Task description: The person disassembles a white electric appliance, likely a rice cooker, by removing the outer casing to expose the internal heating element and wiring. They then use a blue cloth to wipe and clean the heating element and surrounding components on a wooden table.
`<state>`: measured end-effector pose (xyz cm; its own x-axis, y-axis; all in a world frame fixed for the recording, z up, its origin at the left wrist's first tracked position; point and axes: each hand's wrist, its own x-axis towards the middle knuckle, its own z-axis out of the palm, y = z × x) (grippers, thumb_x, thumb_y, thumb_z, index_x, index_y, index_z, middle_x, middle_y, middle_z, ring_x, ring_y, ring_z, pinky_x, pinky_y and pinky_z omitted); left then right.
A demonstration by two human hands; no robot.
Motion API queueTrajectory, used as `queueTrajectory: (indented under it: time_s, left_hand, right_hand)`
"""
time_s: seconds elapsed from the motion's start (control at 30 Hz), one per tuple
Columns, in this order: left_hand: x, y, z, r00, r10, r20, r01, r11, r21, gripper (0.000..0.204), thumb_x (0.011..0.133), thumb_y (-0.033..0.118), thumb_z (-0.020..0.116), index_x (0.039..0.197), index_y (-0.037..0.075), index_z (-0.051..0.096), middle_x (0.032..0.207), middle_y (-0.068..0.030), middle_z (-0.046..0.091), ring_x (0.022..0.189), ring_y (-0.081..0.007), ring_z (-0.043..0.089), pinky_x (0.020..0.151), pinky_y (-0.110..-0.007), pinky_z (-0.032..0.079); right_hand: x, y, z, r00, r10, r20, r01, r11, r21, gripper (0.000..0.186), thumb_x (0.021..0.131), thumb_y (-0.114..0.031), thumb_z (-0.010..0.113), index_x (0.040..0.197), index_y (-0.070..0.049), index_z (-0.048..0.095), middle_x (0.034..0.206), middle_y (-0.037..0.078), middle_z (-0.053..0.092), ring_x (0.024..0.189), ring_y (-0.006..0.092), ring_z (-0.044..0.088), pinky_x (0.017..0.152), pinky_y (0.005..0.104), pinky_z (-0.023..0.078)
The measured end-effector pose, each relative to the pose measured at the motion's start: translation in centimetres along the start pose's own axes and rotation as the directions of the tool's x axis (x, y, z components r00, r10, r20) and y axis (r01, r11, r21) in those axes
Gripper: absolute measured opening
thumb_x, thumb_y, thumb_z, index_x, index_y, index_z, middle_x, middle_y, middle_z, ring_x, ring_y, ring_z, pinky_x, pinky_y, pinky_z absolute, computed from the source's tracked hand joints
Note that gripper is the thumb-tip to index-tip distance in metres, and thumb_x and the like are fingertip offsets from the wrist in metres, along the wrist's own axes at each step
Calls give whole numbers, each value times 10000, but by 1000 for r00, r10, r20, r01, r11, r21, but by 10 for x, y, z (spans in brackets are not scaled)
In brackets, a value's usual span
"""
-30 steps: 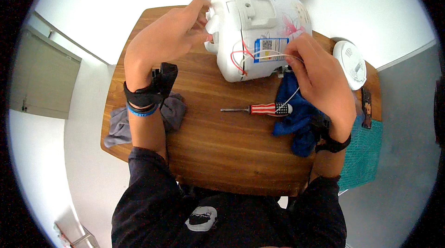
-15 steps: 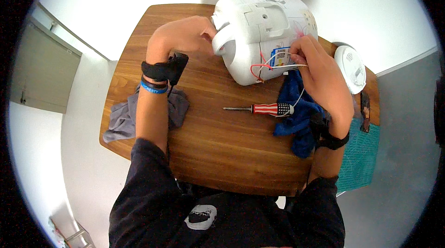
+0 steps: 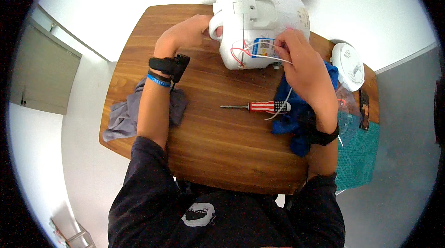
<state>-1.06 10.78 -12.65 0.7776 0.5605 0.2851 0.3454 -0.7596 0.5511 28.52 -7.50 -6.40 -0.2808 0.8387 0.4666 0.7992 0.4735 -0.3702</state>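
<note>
A white rice cooker (image 3: 273, 11) with a printed flower pattern lies on its side at the far edge of the table. Its handle (image 3: 213, 27) loops out at the left end, and my left hand (image 3: 192, 30) is closed there, some fingertips hidden behind it. Thin red and white wires (image 3: 238, 52) come out of the body. Over the label, the fingers of my right hand (image 3: 299, 62) pinch a white wire (image 3: 273, 57); its loose end trails down across a screwdriver (image 3: 264, 106) with a flag-patterned grip.
A dark blue cloth (image 3: 283, 125) is bunched beneath my right forearm, and a grey cloth (image 3: 123, 113) lies by my left. At right are a round white vented cover (image 3: 347, 66), a clear plastic bag (image 3: 348, 104), a dark flat object (image 3: 364, 109) and a green mat (image 3: 359, 155).
The rice cooker has shifted slightly left and away from me, both hands going with it. My right hand has moved left, and the wire's loose end now lies across the screwdriver's grip.
</note>
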Motion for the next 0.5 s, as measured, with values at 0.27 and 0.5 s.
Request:
queueTrajectory:
  time_s: [0.27,0.5]
  left_hand:
    - [7,-19,4,998,34,-57,-26,991,133,307,863,-22,803,1163,-8,737,1103,-224,788,1019,-371,773,906,-427,619]
    - [3,-8,1,994,81,-78,-73,993,93,235,872,-70,757,1097,-2,760,1020,-205,799,911,-328,792,813,-415,635]
  right_hand:
    - [-3,3,-1,999,-36,3,35,998,51,113,1070,-161,594,1129,-69,569,1120,203,646,988,475,674,822,546,572]
    - [-3,7,0,998,-68,-16,69,997,37,103,1066,-149,592,1139,-76,583,1113,196,647,980,469,674,827,541,575]
